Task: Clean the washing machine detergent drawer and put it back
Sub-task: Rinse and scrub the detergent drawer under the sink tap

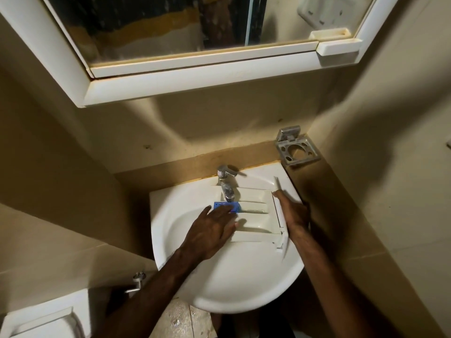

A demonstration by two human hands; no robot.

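The white detergent drawer lies in the sink, under the tap. The right hand holds its front end — the left hand rests flat on it, fingers straight.

White basin, glossy and plain, and lying in it an off-white, cream-tinted drawer. At the drawer's left end sits a bright blue insert dotted with small dark marks. Silver tap on the far rim, dull grey metal holder to the right. Beige walls, with a darker tan band along the ledge. White-framed mirror above, yellowed at its edges.
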